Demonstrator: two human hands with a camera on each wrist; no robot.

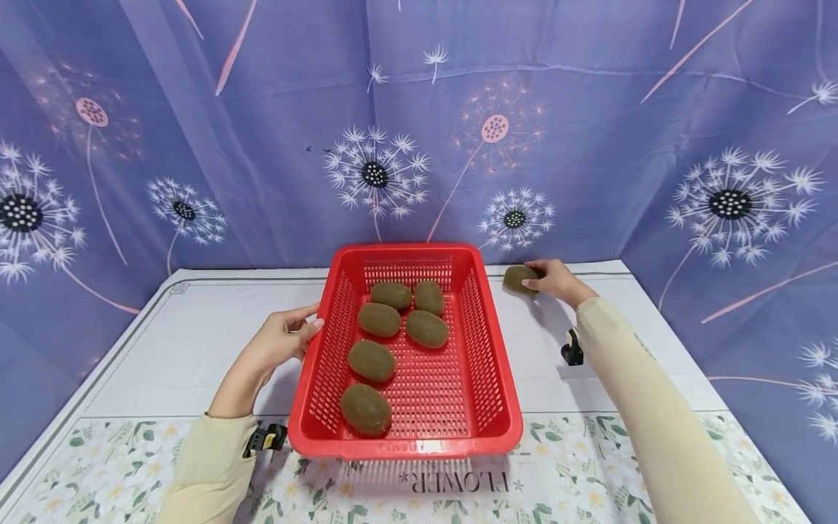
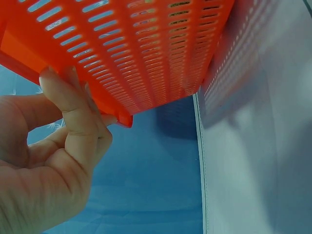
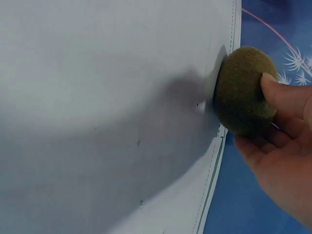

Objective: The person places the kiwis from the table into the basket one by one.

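A red perforated plastic basket (image 1: 458, 393) stands at the middle of the table with several brown kiwis (image 1: 372, 361) inside, mostly along its left side and far end. My left hand (image 1: 281, 338) grips the basket's left rim; in the left wrist view, fingers (image 2: 73, 112) press up under the rim from outside. Off to the right of the basket, my right hand (image 1: 556, 280) holds one kiwi (image 1: 519, 279) between thumb and fingers near the table's back edge. The right wrist view shows that kiwi (image 3: 246, 90) close to the white surface; whether it touches is hard to tell.
A white cover (image 1: 216, 327) lies over the table, with a floral strip (image 1: 131, 466) along the front. Purple dandelion-print curtains (image 1: 275, 145) rise directly behind the table and on both sides. A black wrist strap device (image 1: 572, 349) sits at the right sleeve.
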